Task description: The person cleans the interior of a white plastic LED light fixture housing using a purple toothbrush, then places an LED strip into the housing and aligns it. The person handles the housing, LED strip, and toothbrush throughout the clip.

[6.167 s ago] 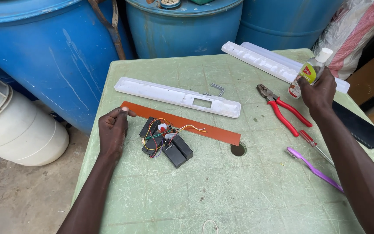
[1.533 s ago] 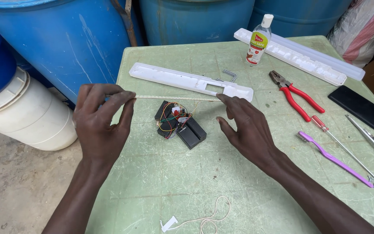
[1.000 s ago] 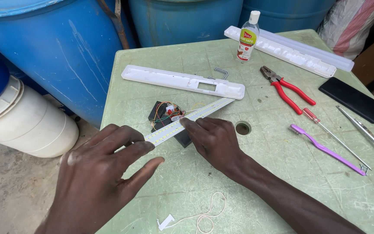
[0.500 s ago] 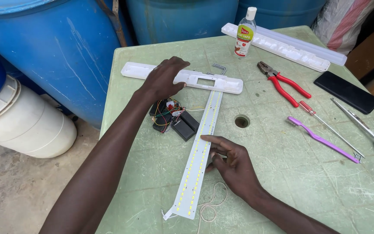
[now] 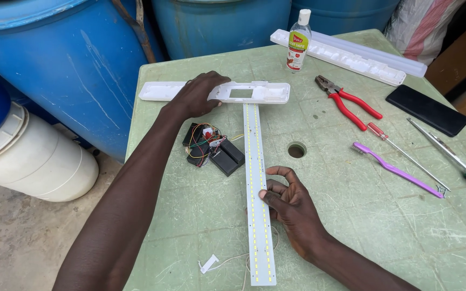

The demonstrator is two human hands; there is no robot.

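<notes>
A long white LED strip [image 5: 257, 194] lies flat on the green surface [image 5: 351, 215], diodes up. Its long axis runs away from the person: the far end meets the white plastic housing [image 5: 217, 91] almost at a right angle, and the near end sits by a loose white wire [image 5: 227, 262].

The right hand [image 5: 292, 207] rests just right of the strip's middle, fingers [image 5: 268, 195] curled with the tips touching the strip's edge, apparently to steady it; they press rather than grip it. The left hand [image 5: 198, 96] lies over the housing, just left of the strip's far end, fingers bent down onto it as if pinning it; whether they clasp it cannot be told.

A bundle of black battery blocks with coloured wires [image 5: 211, 150] sits just left of the strip. To its right lie red-handled pliers [image 5: 346, 101], a screwdriver [image 5: 400, 153] and a purple toothbrush [image 5: 395, 170].
</notes>
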